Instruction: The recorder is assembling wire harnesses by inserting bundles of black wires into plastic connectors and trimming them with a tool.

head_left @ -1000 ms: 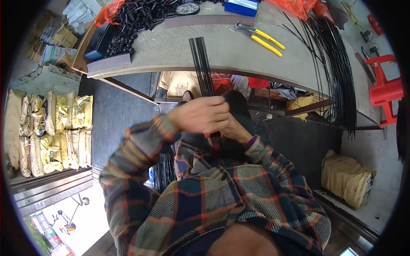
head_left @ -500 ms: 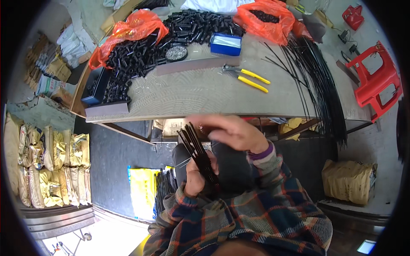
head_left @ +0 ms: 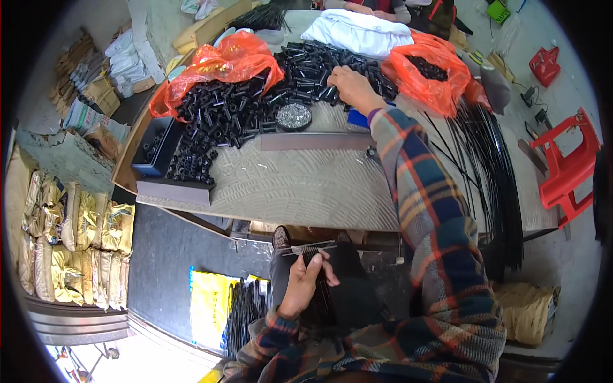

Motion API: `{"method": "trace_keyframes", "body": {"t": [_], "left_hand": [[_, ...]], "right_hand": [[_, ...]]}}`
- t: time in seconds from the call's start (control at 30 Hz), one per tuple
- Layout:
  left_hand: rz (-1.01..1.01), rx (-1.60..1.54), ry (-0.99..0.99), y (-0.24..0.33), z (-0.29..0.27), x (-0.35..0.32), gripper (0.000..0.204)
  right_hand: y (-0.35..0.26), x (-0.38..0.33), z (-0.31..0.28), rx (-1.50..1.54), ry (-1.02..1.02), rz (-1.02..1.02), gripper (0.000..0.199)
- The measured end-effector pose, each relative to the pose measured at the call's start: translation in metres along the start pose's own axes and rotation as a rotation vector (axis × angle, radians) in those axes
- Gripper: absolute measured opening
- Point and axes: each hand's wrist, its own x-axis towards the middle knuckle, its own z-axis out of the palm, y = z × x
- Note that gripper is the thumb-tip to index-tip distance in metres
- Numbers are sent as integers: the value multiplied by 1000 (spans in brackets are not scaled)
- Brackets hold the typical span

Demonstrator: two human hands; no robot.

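Note:
My left hand (head_left: 303,281) is closed around a bundle of thin black rods (head_left: 311,254) above my lap. A few thin, pale strands stick out sideways at the bundle's top. Across the table, my right hand (head_left: 355,88) reaches into a heap of short black tubular parts (head_left: 306,70). Its fingers are bent down together among the parts; what is between the fingertips is hidden. Beneath the right forearm, a blue box (head_left: 359,119) is mostly covered. A round dish of small shiny pieces (head_left: 294,117) sits left of that hand.
Orange plastic bags (head_left: 426,67) flank the heap, with white cloth (head_left: 357,33) behind. Long black rods (head_left: 488,172) hang over the table's right side, near a red stool (head_left: 568,169). A dark bin (head_left: 156,150) stands at the left edge. Another person's hands (head_left: 370,11) show at the far side.
My right hand has gone from beside the bundle to the heap on the table. The left hand still holds the rods, now lower. My view has shifted, and the forearm covers the yellow-handled pliers.

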Motion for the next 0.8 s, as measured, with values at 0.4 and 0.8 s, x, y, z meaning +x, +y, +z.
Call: {"method": "trace_keyframes", "body": {"t": [0.4, 0.8], "left_hand": [[-61, -76, 149, -7, 1, 9, 24], [-33, -169, 150, -7, 0, 0, 22]], "right_hand": [[26, 17, 23, -7, -545, -2, 16], [22, 19, -7, 785, -67, 209, 17]]}}
